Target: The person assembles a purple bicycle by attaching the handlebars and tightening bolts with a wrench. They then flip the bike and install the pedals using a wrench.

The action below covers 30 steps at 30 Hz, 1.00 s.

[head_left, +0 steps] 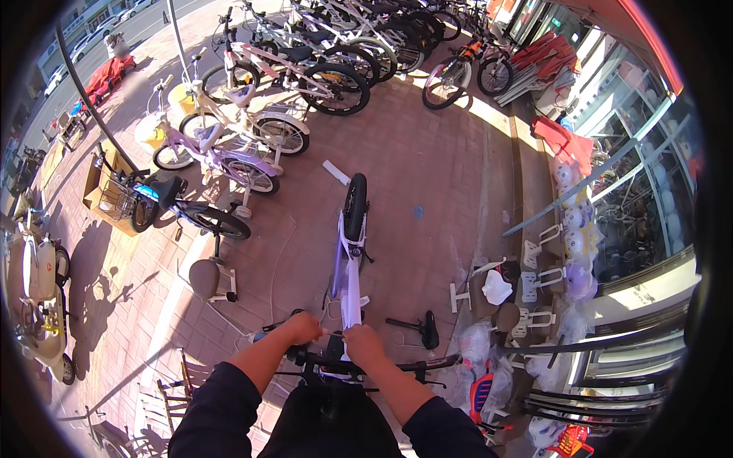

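A white and purple bicycle (350,286) stands before me, its black rear wheel (356,206) pointing away and no saddle on its frame. The black handlebar (408,367) runs crosswise just below my hands. My left hand (304,328) is closed, fingertips turned inward beside the frame. Close to it, my right hand (363,345) is closed over the frame's near end. A thin, pale strand seems to stretch between the two hands; it is too small to name. Right of the frame, a black saddle on its post (427,330) lies on the paving.
Small bicycles (217,149) stand at the left, with a stool (205,279) nearer me. More bicycles (336,80) line the back. On the right are stools (505,317), plastic-wrapped parts (477,343) and a glass shopfront (641,183). A white strip (336,172) lies beyond the rear wheel.
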Motion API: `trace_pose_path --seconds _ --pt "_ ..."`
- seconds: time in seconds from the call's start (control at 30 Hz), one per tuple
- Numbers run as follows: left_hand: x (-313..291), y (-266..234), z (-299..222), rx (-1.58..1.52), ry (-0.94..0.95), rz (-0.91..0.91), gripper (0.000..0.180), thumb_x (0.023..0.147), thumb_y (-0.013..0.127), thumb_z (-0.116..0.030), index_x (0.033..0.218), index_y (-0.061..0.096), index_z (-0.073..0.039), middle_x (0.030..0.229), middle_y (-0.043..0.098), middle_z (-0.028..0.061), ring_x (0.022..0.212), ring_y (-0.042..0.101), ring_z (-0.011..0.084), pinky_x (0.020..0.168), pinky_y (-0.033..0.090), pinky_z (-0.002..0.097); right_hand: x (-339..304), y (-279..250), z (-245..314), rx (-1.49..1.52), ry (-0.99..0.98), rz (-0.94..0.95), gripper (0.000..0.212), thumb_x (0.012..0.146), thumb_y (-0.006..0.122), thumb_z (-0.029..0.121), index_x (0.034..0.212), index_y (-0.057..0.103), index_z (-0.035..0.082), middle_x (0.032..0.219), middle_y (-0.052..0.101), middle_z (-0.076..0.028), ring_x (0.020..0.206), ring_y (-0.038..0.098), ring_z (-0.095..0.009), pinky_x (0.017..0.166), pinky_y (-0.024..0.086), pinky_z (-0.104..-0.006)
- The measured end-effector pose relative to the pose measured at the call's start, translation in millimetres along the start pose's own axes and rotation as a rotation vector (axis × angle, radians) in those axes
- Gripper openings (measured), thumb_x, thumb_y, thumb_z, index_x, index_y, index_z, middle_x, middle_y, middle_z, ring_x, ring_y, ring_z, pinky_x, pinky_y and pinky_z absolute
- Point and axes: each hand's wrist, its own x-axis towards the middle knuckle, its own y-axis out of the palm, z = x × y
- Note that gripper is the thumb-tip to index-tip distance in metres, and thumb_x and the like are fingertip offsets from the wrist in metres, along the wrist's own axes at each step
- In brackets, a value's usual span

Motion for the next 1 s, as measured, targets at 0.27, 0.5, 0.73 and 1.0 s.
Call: trace_pose_path --seconds 0.27,0.5,0.73,1.0 --pt "-39.0 -14.0 -26.4 0.258 0.082 -0.288 0.026 0.086 0.070 -0.031 0.096 0.073 -0.008 0.104 0.070 0.0185 0.100 0.066 0.0378 0.086 0.052 0.0466 28.9 -58.6 14.7 0.131 -0.021 -0.026 0.022 0.079 0.072 0.024 0.089 0.077 0.005 0.087 0.072 -0.012 0.083 0.067 -0.032 0.076 0.055 -0.0457" --pt "-21.3 20.2 -77.0 0.200 0.302 -0.572 0.012 0.088 0.064 -0.016 0.088 0.067 -0.004 0.092 0.065 0.0164 0.099 0.063 0.0378 0.083 0.049 0.0506 61.5 -135.4 -37.6 1.032 0.434 0.429 0.014 0.087 0.073 0.017 0.091 0.069 0.004 0.077 0.067 -0.001 0.065 0.064 -0.010 0.058 0.050 -0.0267" --pt "14.9 76.1 -83.5 -0.087 0.069 -0.640 0.012 0.087 0.063 -0.013 0.085 0.068 -0.002 0.086 0.067 0.0225 0.084 0.066 0.0443 0.074 0.051 0.0529 63.4 -78.2 -52.7 1.159 0.501 0.286 0.016 0.091 0.071 0.020 0.092 0.067 0.005 0.078 0.066 -0.002 0.065 0.062 -0.010 0.057 0.050 -0.0253" --pt "5.3 69.7 -76.6 -0.132 0.055 -0.552 0.016 0.085 0.067 -0.017 0.084 0.070 -0.002 0.081 0.068 0.0224 0.084 0.068 0.0420 0.074 0.053 0.0494 74.8 -38.5 -45.6 1.027 0.571 0.222 0.018 0.091 0.071 0.017 0.087 0.066 0.000 0.071 0.065 -0.005 0.058 0.062 -0.012 0.051 0.052 -0.0286"
